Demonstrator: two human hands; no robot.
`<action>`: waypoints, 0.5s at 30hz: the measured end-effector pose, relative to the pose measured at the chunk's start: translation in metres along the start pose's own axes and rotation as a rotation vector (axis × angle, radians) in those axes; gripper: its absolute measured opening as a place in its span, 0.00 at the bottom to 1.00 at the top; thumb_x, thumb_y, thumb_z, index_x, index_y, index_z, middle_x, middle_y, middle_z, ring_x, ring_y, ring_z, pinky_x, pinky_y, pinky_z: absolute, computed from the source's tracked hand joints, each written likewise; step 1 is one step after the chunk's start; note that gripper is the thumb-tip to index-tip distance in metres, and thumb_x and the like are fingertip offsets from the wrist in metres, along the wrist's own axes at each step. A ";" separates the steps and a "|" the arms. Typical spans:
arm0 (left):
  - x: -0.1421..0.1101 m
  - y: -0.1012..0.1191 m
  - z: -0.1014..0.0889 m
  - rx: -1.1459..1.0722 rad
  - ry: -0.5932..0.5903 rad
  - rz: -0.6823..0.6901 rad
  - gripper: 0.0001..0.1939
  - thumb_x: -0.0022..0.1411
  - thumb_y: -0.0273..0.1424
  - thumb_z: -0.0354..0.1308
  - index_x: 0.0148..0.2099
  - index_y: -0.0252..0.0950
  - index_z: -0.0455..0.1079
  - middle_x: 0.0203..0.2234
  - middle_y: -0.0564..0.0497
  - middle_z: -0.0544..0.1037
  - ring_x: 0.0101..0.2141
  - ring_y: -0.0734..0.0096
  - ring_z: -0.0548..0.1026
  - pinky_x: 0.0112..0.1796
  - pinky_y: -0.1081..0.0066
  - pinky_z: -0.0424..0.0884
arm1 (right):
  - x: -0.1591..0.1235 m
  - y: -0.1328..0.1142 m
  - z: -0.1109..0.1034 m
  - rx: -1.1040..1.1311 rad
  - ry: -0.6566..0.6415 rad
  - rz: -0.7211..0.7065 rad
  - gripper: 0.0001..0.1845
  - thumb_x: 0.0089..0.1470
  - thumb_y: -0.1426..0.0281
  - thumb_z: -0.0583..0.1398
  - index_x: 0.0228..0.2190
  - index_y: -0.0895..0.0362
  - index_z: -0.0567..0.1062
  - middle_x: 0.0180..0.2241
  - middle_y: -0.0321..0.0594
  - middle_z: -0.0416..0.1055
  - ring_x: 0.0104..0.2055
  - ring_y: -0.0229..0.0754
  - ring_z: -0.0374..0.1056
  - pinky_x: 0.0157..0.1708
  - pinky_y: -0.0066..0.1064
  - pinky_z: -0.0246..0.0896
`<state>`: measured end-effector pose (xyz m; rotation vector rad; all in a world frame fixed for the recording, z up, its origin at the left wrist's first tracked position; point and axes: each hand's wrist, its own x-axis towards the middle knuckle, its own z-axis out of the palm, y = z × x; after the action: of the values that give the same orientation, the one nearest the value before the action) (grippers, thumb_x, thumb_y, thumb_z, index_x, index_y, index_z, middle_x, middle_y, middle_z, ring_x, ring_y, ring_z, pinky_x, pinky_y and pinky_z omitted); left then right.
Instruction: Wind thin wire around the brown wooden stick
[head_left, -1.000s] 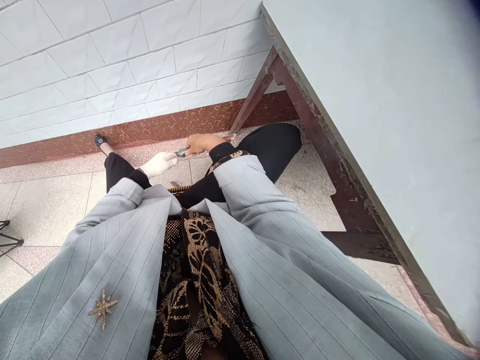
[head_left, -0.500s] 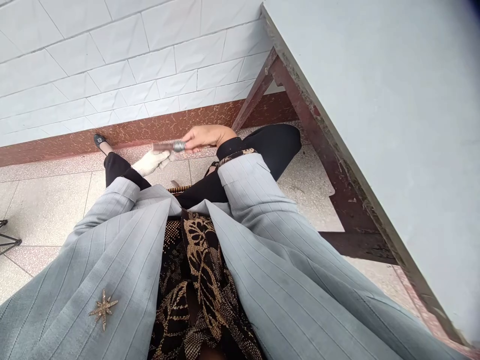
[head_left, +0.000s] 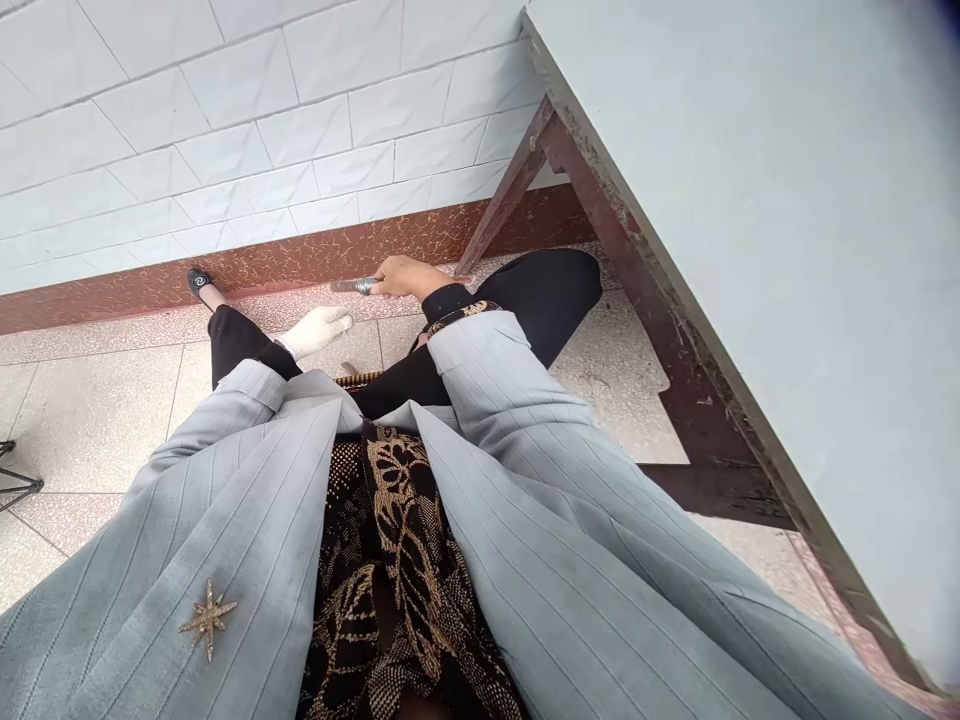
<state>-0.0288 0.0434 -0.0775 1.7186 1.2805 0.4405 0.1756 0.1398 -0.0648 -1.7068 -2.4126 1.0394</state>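
My right hand (head_left: 399, 277) grips a wire-bound knife-like tool (head_left: 365, 286). Its flat brownish end points left, and a thin end sticks out behind the hand toward the right. Lower and to the left is my left hand (head_left: 316, 331) in a white glove. Its fingers are pressed together, pointing right, and whatever they may hold is hidden. A small gap separates the glove from the tool. Between my legs, partly covered by the coat, shows a yellow-and-black striped edge (head_left: 358, 380), with a small brownish strip (head_left: 350, 368) beside it.
A pale tabletop (head_left: 787, 250) on dark red legs (head_left: 510, 180) stands close on my right. Ahead is a white tiled wall (head_left: 322, 110) with a brown skirting (head_left: 322, 255). Thin black metal legs (head_left: 19, 485) stand on the tiled floor (head_left: 97, 400) at left.
My right hand has drawn the tool slightly right, away from the glove. The gloved left hand, earlier against the tool, is now apart from it and a little further right.
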 end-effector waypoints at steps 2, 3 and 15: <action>0.000 0.001 -0.003 0.086 0.029 0.026 0.13 0.68 0.33 0.54 0.31 0.34 0.70 0.20 0.56 0.65 0.22 0.76 0.60 0.28 0.72 0.56 | 0.000 -0.001 0.003 -0.140 -0.136 0.009 0.14 0.60 0.68 0.68 0.25 0.61 0.78 0.20 0.39 0.70 0.25 0.38 0.65 0.31 0.33 0.59; 0.000 0.002 -0.005 0.116 0.032 0.049 0.12 0.67 0.33 0.54 0.31 0.34 0.70 0.21 0.56 0.67 0.24 0.76 0.62 0.29 0.71 0.57 | 0.001 -0.001 0.004 -0.186 -0.220 0.017 0.16 0.60 0.66 0.69 0.24 0.60 0.78 0.19 0.38 0.69 0.24 0.37 0.64 0.30 0.32 0.58; 0.005 -0.007 -0.021 -0.126 0.127 0.042 0.16 0.65 0.40 0.63 0.32 0.35 0.66 0.19 0.58 0.63 0.22 0.78 0.58 0.27 0.73 0.55 | -0.017 -0.004 -0.002 0.137 -0.663 -0.146 0.14 0.52 0.65 0.75 0.33 0.64 0.83 0.25 0.35 0.74 0.26 0.31 0.66 0.32 0.25 0.57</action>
<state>-0.0461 0.0579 -0.0738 1.6350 1.2803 0.6506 0.1796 0.1256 -0.0550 -1.2492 -2.6561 1.9332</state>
